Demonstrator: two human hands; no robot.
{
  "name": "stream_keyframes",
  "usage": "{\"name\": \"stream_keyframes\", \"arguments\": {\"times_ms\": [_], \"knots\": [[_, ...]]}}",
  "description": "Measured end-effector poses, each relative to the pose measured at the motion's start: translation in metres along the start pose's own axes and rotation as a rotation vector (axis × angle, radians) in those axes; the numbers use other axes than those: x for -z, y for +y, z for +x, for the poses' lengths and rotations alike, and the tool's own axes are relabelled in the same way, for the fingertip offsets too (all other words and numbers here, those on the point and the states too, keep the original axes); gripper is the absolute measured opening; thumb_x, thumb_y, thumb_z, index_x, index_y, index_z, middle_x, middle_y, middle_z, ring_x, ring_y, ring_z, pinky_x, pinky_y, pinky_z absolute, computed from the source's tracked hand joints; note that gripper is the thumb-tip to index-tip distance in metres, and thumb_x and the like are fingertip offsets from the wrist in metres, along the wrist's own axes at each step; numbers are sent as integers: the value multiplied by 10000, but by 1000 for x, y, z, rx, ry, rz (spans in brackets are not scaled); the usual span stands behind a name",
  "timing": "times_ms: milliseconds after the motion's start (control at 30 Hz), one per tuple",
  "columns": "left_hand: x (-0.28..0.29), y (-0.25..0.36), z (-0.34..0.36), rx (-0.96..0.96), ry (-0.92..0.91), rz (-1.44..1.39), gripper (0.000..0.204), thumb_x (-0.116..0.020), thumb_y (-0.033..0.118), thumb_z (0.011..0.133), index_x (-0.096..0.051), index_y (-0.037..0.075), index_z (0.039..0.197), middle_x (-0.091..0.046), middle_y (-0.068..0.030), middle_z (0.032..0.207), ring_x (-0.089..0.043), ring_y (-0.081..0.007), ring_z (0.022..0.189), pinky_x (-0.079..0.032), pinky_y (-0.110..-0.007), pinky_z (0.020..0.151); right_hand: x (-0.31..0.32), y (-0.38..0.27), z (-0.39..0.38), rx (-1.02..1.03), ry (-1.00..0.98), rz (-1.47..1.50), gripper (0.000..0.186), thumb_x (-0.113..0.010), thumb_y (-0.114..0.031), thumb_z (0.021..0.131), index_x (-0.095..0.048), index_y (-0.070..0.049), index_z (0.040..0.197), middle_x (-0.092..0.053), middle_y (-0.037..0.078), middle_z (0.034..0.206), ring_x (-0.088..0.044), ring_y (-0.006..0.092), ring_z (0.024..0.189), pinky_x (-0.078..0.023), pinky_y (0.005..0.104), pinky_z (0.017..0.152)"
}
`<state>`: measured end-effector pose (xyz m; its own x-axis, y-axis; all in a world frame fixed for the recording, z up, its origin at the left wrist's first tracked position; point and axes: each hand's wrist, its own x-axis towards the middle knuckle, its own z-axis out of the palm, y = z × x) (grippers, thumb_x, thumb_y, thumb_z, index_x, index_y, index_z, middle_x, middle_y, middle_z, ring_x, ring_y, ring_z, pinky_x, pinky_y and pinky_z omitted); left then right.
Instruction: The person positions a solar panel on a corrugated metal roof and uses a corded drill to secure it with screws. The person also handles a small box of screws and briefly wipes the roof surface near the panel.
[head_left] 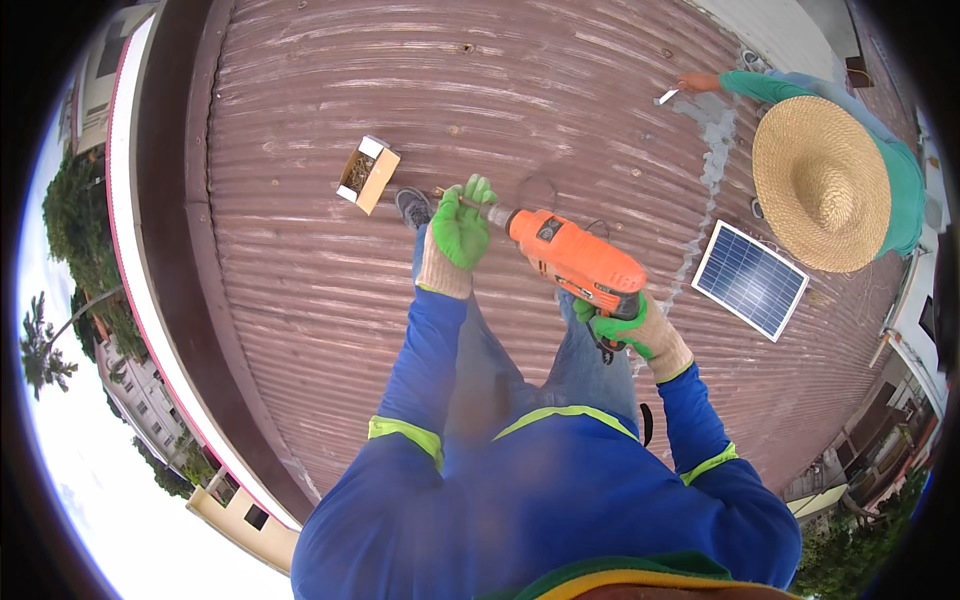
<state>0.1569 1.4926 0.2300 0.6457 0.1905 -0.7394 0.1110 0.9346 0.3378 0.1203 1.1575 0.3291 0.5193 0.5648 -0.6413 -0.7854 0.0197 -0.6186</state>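
My right hand point(640, 330), in a green-and-cream glove, is wrapped round the handle of an orange power drill point(578, 258) held above the roof. The drill points left, toward my left hand point(461, 228), which wears a matching glove. Its fingers are closed about the bit point(474, 206) ahead of the chuck. A small thin piece point(440, 190) juts out past these fingers; it may be a screw, but I cannot tell. An open cardboard box point(370, 174) with small brownish pieces in it lies on the roof, left of my left hand.
I stand on a reddish-brown corrugated metal roof point(330, 90) with a raised edge point(165, 200) on the left. At right, a co-worker in a straw hat point(822, 184) bends over, one hand point(698, 82) reaching to the roof. A solar panel point(750, 279) lies nearby, beside a grey patched streak point(715, 150).
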Motion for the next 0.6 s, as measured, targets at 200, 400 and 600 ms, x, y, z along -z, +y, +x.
{"name": "stream_keyframes", "arguments": {"times_ms": [200, 400, 600], "knots": [[2, 2, -5, 24, -72, 11, 235, -525, 200, 1116, -584, -9, 1206, -635, -200, 1364, -648, -347, 1205, -550, -487, 1055, -5, -25, -11, 152, 51, -320, 695, -820, -75, 820, -555, -60, 1462, -747, 90, 1186, -714, 195, 1051, -578, 352, 891], [-6, 18, 46, 139, 69, -66, 227, -554, 179, 1093, -575, -28, 1182, -630, -244, 1318, -638, -381, 1238, -536, -506, 1102, -22, -49, 35, 409, 143, -1005, 887, -830, -160, 772, -454, -122, 1574, -720, 190, 1217, -710, 380, 1074, -577, 434, 921], [16, 58, 162, 250, 138, 22, 235, -585, 193, 1069, -547, -21, 1159, -597, -243, 1323, -591, -412, 1288, -507, -529, 1130, -61, -47, 150, 138, 217, -936, 865, -793, -163, 812, -415, -102, 1588, -718, 211, 1187, -714, 399, 1054, -586, 478, 876]]}}
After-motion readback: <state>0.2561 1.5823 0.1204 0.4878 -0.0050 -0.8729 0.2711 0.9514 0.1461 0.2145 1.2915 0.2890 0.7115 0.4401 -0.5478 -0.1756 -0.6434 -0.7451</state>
